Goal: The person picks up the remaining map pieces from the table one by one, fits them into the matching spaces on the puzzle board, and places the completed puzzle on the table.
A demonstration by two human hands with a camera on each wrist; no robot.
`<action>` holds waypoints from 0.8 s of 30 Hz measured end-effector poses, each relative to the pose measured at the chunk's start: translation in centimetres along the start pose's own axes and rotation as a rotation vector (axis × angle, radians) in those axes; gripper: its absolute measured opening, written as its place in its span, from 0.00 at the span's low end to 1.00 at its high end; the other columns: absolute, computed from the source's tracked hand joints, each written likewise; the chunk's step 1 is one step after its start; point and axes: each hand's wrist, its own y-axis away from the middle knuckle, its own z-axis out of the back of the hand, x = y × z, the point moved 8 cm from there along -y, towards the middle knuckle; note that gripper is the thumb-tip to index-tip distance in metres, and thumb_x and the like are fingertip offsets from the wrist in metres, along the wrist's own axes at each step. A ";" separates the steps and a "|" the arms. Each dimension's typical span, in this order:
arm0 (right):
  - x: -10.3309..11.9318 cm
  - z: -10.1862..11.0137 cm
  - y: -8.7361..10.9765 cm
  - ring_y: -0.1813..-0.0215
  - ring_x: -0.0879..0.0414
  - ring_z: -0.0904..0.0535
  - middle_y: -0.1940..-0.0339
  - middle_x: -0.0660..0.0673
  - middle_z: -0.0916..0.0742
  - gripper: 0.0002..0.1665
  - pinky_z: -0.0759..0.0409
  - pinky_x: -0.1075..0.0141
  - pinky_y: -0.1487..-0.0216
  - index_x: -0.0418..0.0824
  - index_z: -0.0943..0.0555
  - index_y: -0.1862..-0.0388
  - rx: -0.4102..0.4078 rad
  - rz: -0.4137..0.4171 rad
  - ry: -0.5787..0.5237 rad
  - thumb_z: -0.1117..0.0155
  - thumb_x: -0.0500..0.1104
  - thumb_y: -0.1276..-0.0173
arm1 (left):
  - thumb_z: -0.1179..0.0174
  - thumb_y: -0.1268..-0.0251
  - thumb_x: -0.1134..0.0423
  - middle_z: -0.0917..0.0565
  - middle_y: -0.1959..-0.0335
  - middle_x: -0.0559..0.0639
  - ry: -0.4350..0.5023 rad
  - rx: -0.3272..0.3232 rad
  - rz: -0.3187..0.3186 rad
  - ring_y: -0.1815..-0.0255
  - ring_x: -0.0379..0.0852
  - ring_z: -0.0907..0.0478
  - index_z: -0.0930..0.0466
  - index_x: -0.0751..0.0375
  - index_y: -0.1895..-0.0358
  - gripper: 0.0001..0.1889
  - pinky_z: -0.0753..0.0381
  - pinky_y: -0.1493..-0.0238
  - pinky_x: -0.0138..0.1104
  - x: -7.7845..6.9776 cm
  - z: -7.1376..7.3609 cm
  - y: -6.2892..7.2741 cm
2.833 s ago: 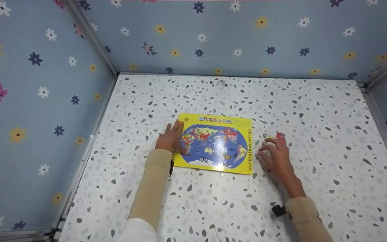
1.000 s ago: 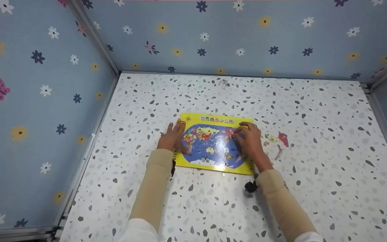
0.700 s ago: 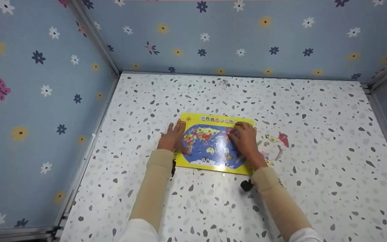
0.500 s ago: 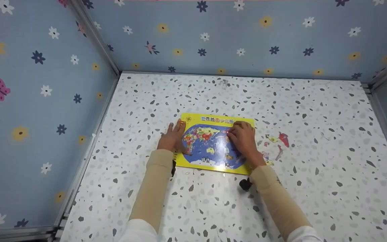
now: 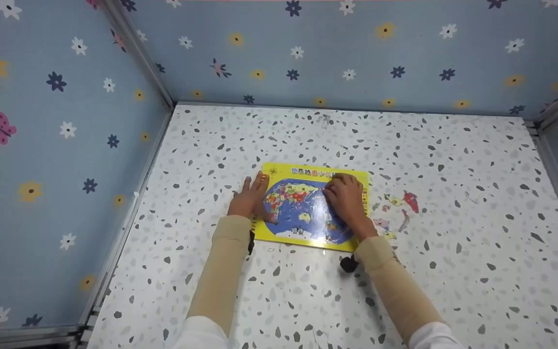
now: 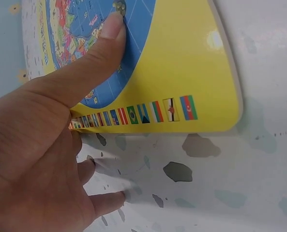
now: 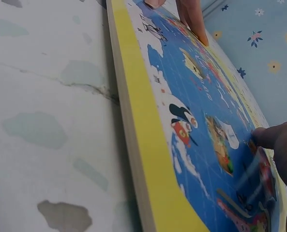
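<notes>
A yellow-bordered world map puzzle board [image 5: 315, 245] lies flat on the speckled table. My left hand [image 5: 246, 199] rests at its left edge. In the left wrist view, that hand's thumb [image 6: 115, 29] lies over the blue map, and its other fingers reach down along the edge to the table. My right hand [image 5: 348, 202] is over the upper right of the map, fingers bent and fingertips close together at the board. The right wrist view shows its thumb [image 7: 265, 137] at the map surface; I cannot tell whether a piece is pinched there.
Several loose puzzle pieces lie right of the board, among them a red piece [image 5: 410, 201], a yellow piece [image 5: 395, 200] and a long thin piece [image 5: 404, 220]. Flower-patterned panels [image 5: 269, 58] wall in the table [image 5: 240, 145] at the back and sides.
My right hand came from the loose pieces at the right onto the board, then slid left across the map's upper right. My left hand stays at the left edge.
</notes>
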 end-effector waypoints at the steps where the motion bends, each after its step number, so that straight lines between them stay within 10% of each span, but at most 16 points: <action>1: 0.0 0.0 0.0 0.35 0.48 0.33 0.42 0.45 0.21 0.11 0.42 0.49 0.30 0.44 0.16 0.60 0.000 0.003 0.003 0.38 0.49 0.32 | 0.24 0.59 0.45 0.66 0.20 0.48 0.003 0.001 -0.001 0.21 0.56 0.69 0.64 0.51 0.22 0.65 0.56 0.26 0.59 0.0 0.0 0.0; 24: 1.1 0.6 2.6 0.32 0.45 0.36 0.37 0.44 0.23 0.19 0.43 0.49 0.31 0.48 0.18 0.43 0.031 0.135 0.162 0.40 0.50 0.31 | 0.25 0.58 0.44 0.64 0.20 0.49 0.002 -0.007 -0.008 0.21 0.56 0.68 0.64 0.50 0.22 0.64 0.55 0.27 0.61 0.0 0.0 0.1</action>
